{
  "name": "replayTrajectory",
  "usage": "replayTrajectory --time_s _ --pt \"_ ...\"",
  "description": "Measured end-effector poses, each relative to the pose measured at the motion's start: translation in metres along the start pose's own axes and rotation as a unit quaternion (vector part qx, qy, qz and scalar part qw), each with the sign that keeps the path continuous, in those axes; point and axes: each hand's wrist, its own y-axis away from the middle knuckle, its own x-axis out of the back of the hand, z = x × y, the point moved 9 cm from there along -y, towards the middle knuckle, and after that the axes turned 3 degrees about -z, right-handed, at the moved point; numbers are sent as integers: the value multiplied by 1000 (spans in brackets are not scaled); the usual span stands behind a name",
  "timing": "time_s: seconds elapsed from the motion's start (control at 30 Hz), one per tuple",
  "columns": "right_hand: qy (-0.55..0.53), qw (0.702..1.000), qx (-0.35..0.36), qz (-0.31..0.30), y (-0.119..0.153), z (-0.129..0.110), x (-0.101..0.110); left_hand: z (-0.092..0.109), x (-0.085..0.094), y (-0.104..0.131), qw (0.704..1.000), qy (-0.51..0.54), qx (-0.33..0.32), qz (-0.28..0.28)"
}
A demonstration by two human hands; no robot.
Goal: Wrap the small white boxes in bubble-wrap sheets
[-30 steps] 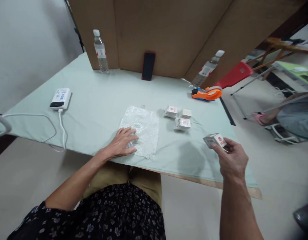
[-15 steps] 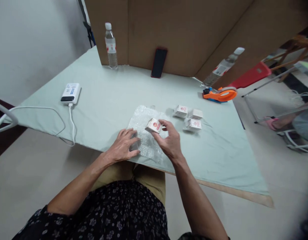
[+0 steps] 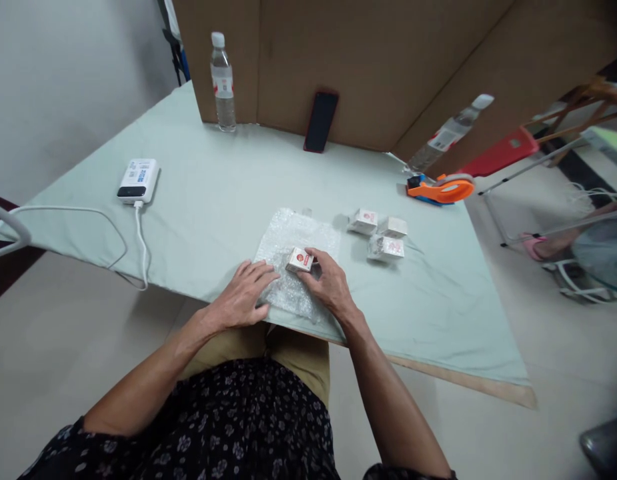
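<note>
Right hand (image 3: 328, 277) pinches small box (image 3: 301, 260), lowered since last frame onto or just above bubble wrap (image 3: 294, 230) under the grip, so both now sit between the hands; left hand (image 3: 245, 290) lies flat, grasping nothing; three more boxes (image 3: 387, 249) right of grip

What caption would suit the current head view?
Right hand holding a small box over bubble wrap, left hand at the sheet's left edge, three more boxes to the right.
</note>
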Motion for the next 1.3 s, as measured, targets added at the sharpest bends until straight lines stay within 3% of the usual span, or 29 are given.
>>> replayTrajectory --time_s 0.2,0.4,0.57,0.7,0.87,1.17,1.23,1.3 --pt "9 999 -8 -30 -3 4 -4 13 4 -7 999 -32 -20 39" --pt "-30 999 -3 -19 16 -12 30 13 24 -28 992 19 22 119" --pt "14 1000 6 -16 25 -27 37 1 41 -55 981 118 51 145" --pt "-80 996 -35 37 6 -8 35 -10 38 -73 965 203 88 139" --pt "-230 964 -131 37 -6 25 18 -17 26 -89 952 262 111 117" --pt "-214 968 -129 30 8 15 7 -17 17 -64 936 302 133 124" --pt "-181 973 -127 61 12 14 16 -16 17 -61 936 299 143 124" --pt "-110 978 -114 132 20 8 38 -16 16 -63 937 296 150 113"
